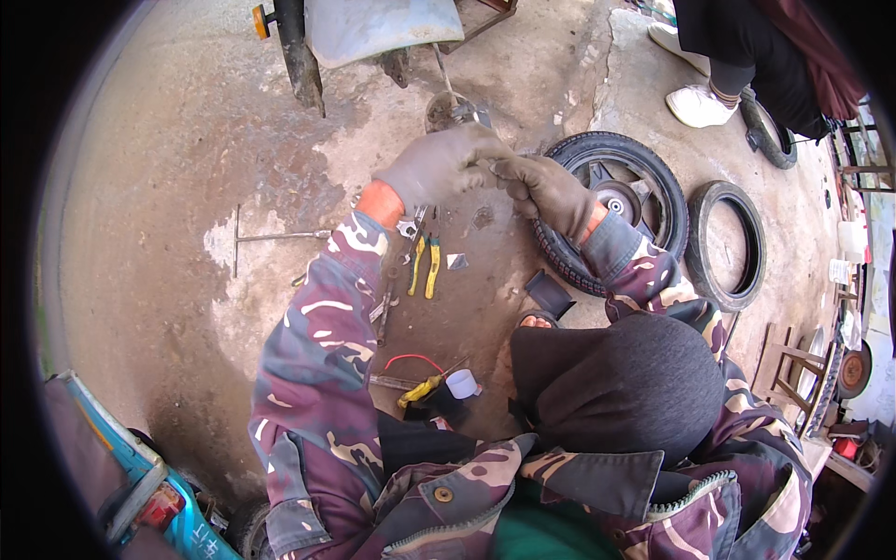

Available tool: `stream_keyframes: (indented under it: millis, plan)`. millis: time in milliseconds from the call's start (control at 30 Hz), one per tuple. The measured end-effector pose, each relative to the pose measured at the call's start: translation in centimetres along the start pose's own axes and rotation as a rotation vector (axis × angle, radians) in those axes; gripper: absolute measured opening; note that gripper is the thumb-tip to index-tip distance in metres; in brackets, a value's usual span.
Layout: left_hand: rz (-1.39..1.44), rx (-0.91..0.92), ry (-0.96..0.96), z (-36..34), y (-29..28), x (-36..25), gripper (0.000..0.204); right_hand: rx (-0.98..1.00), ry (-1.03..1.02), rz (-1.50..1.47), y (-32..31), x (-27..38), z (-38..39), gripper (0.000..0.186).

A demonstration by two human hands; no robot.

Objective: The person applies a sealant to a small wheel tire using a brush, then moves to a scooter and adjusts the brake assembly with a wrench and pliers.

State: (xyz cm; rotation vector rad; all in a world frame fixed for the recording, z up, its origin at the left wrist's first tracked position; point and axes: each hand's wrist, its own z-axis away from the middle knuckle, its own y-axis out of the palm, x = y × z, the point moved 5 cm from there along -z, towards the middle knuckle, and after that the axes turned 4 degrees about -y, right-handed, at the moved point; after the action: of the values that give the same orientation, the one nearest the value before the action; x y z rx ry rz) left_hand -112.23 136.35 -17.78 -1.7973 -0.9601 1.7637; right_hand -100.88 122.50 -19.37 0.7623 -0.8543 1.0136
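Note:
My left hand (441, 170) wears a grey-brown work glove. Its fingers are curled and meet the thumb and fingers of my right hand (553, 194), gloved the same way. Whatever the two hands pinch between them is too small or hidden to make out. Just beyond my left hand sits a round metal part (442, 112), partly covered by the glove, with a thin rod (443, 70) running up toward a pale scooter mudguard (378, 28). Beneath my right forearm and hand lies a wheel with a black tyre (667, 187), partly hidden.
Yellow-handled pliers (433, 266), a T-shaped wrench (280, 235), a yellow-handled tool (420, 392) and a white roll (461, 384) lie on the concrete floor. A loose tyre (702, 245) rests at right. Another person's white shoe (700, 107) stands at upper right. A teal vehicle (182, 513) occupies the lower left.

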Motion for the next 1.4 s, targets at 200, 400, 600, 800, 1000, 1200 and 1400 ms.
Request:
stream_keyframes:
  millis: [200, 400, 600, 800, 1000, 1200, 1400]
  plan:
    - [-0.051, -0.055, -0.074, 0.6, -1.3, 1.5, 0.037, 0.067, -0.002, -0.063, -0.2, 1.2, -1.3, 0.025]
    - [-0.142, -0.224, -0.062, 1.0, -0.9, 0.3, 0.03, 0.045, 0.025, -0.118, -0.8, 1.0, -1.6, 0.028]
    - [-0.178, -0.289, -0.09, 1.5, -0.1, 0.0, 0.028, -0.022, -0.033, 0.239, -0.7, 2.1, -1.3, 0.031]
    - [-0.165, -0.306, -0.072, 1.4, -0.2, 0.6, 0.024, -0.205, -0.535, 0.816, 0.9, 4.9, 0.8, 0.035]
    - [-0.156, -0.284, -0.104, 1.6, -0.2, 0.5, 0.024, -0.283, -0.237, 0.756, 0.1, 3.6, 0.2, 0.031]
    - [-0.146, -0.271, -0.111, 1.6, -0.3, 0.6, 0.025, -0.237, -0.836, 0.967, 2.2, 5.8, 1.7, 0.039]
    - [-0.179, -0.302, -0.089, 1.9, -0.4, 0.7, 0.024, -0.209, -0.171, 0.634, 0.8, 3.5, 0.2, 0.033]
